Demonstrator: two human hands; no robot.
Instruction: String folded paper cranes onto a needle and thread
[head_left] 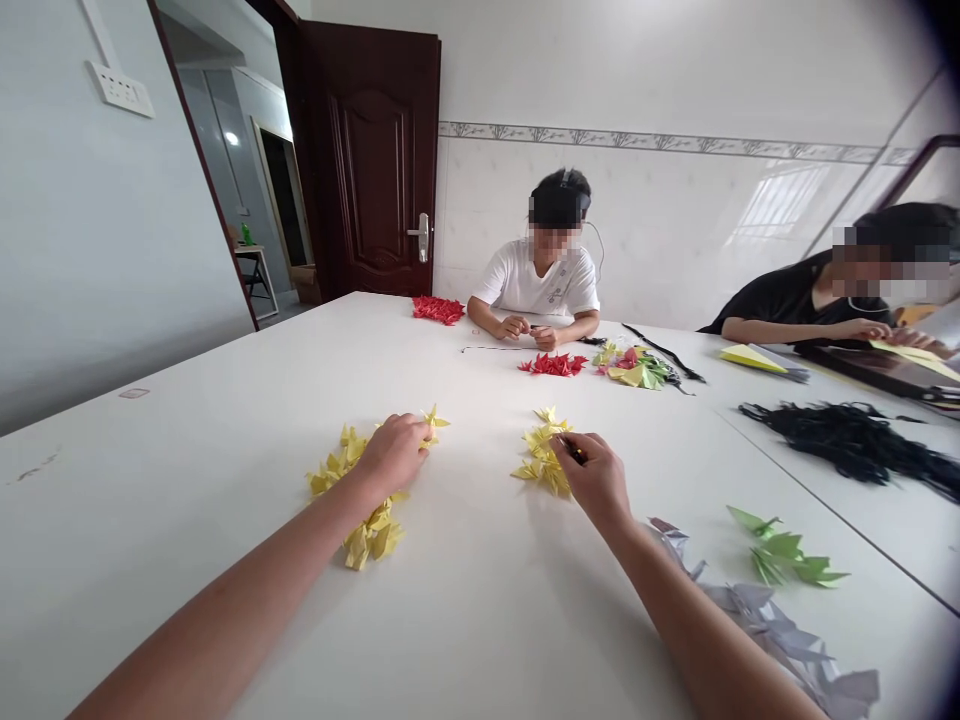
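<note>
My left hand [396,452] reaches over the left pile of yellow folded paper pieces [330,474], its fingers closed on a yellow paper piece [436,418] at the pile's upper right end. To the right, my right hand [594,474] is closed around a small dark tool [574,453], whose shape is mostly hidden by the fingers. It is beside a smaller group of yellow folded pieces [541,468]. Bare white table surface separates the two yellow groups.
Grey folded pieces [772,625] and green ones [786,552] lie at the right. Black cords [855,440] are heaped beyond them. Red pieces [553,364] and a mixed bunch [634,366] lie near a seated person [544,280]. Another person [795,300] leans over the table's right side.
</note>
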